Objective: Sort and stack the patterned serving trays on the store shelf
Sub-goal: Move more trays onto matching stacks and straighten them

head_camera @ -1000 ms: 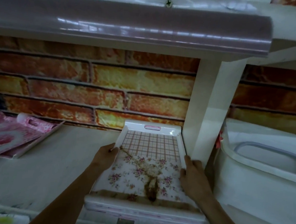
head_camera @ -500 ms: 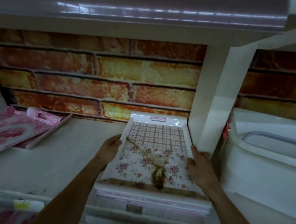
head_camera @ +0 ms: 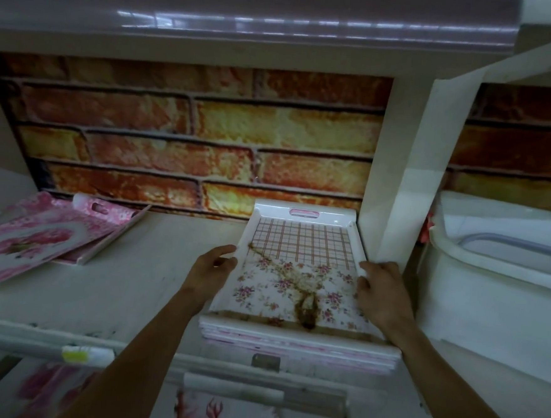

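A stack of white trays lies on the shelf (head_camera: 105, 295) beside the white upright divider (head_camera: 399, 191). The top tray (head_camera: 301, 243) has a checked and flowered pattern with a brown bow print. My left hand (head_camera: 209, 271) grips the stack's left rim, thumb over the edge. My right hand (head_camera: 381, 289) grips the right rim, close to the divider. The stack's front edge (head_camera: 297, 344) overhangs the shelf lip, showing several pink-edged trays underneath. Pink rose-patterned trays (head_camera: 41, 235) lie loosely piled at the shelf's far left.
A brick-pattern back wall (head_camera: 191, 137) closes the shelf. A white plastic tub (head_camera: 490, 289) fills the bay right of the divider. Another shelf (head_camera: 248, 17) hangs overhead. More flowered trays (head_camera: 220, 414) show on the level below.
The view has dropped and shifted slightly, showing the lower shelf. Both hands have stayed on the stack's side rims; the stack sits about where it was beside the divider.
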